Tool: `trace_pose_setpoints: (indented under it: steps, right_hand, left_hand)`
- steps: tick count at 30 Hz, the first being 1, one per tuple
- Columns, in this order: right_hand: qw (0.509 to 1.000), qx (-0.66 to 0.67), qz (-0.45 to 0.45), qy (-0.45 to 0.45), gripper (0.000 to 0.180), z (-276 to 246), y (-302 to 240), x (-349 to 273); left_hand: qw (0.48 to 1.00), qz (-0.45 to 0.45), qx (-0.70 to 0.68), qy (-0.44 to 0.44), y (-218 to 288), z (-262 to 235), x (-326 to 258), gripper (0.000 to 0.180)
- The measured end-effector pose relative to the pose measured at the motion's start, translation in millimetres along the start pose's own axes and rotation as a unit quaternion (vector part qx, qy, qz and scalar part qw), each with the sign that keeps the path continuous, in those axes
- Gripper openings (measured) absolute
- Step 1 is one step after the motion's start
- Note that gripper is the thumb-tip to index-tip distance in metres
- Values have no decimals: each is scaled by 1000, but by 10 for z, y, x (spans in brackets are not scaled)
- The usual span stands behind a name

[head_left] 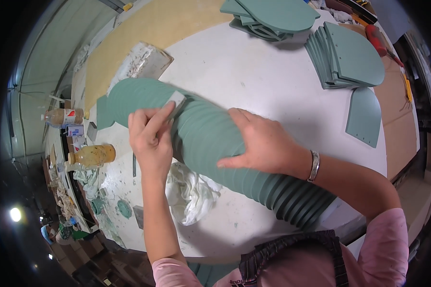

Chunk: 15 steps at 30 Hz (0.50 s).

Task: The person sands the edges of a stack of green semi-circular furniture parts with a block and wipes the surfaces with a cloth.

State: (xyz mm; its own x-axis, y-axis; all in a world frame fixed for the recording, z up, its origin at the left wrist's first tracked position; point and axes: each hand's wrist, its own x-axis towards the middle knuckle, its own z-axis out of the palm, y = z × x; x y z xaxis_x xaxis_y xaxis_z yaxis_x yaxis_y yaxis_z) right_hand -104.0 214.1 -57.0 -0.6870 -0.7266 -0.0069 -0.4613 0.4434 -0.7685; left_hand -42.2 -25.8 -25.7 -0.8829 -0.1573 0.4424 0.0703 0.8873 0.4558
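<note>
A long row of green, round-edged panels lies overlapped like fanned slices, slanting across the table from far left to near right. My left hand pinches a small pale grey block, which looks like a sanding block, and the block touches the panels' edges left of the row's middle. Thumb and fingers apart, my right hand rests on top of the row and holds no loose thing. A crumpled white cloth lies against the near side of the row, beside my left forearm.
Stacks of similar green panels stand at the back right, with a single panel nearby. A red-handled tool lies beyond them. A smudged white block sits behind the row. Bottles, one with yellow liquid, are at left.
</note>
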Motion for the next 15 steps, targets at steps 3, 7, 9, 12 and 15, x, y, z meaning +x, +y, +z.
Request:
trace_pose_setpoints:
  steps: [3,7,9,12,15]
  right_hand:
    - [1000,7,10,3,89,17,13,-8]
    - [1000,8,8,-13,89,-1,-42,-1]
    - [1000,13,6,-14,89,10,-20,0]
    - [1000,7,4,5,89,-3,31,-18]
    - [998,5,48,-41,96,-52,-7,-14]
  left_hand:
    - [999,3,16,-30,85,-127,-75,46]
    - [1000,18,11,-14,64,46,12,43]
    - [1000,18,-13,-7,82,56,58,42]
    - [997,42,52,-48,38,-125,-70,40]
    - [995,27,85,-47,-34,-417,-295,38]
